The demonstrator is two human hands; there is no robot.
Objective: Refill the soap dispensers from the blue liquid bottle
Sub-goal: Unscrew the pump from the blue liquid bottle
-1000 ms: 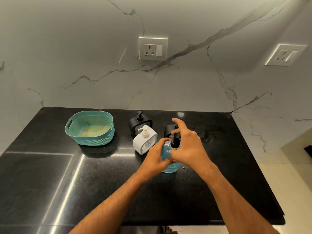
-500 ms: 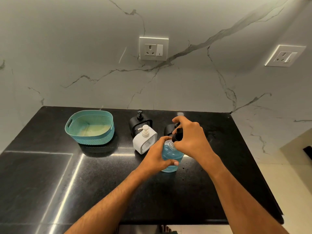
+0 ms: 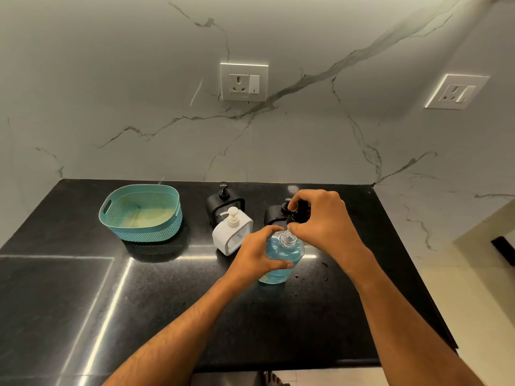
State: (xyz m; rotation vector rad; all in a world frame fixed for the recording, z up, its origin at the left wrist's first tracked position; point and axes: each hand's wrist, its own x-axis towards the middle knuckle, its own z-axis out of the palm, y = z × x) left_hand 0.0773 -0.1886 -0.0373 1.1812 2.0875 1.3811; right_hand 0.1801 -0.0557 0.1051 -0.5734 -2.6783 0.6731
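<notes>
1. I see a black stone counter [image 3: 83, 302] set against a white marble wall [image 3: 111, 107] with grey veins. One wall socket [image 3: 244, 82] sits over the middle, and a second socket [image 3: 457, 91] is on the right-hand wall.
2. Far left on the counter stands a teal basket [image 3: 140, 213].
3. Next comes a black dispenser [image 3: 224, 201] near the wall, and just in front of it a white dispenser [image 3: 232, 232], both with pumps on.
4. My left hand [image 3: 256, 256] is wrapped round the body of the blue liquid bottle [image 3: 281, 257], thumb across its front and fingers curled behind. The forearm reaches in from the lower left.
5. The bottle stands upright on the counter, right of the white dispenser, with its clear neck bare.
6. My right hand [image 3: 323, 218] pinches a black pump cap [image 3: 298, 214] just above the bottle's neck, fingers bent round it with the wrist arched over.
7. Another black dispenser [image 3: 274, 214] is mostly hidden behind that hand.
8. A few droplets [image 3: 324, 264] dot the counter right of the bottle.
</notes>
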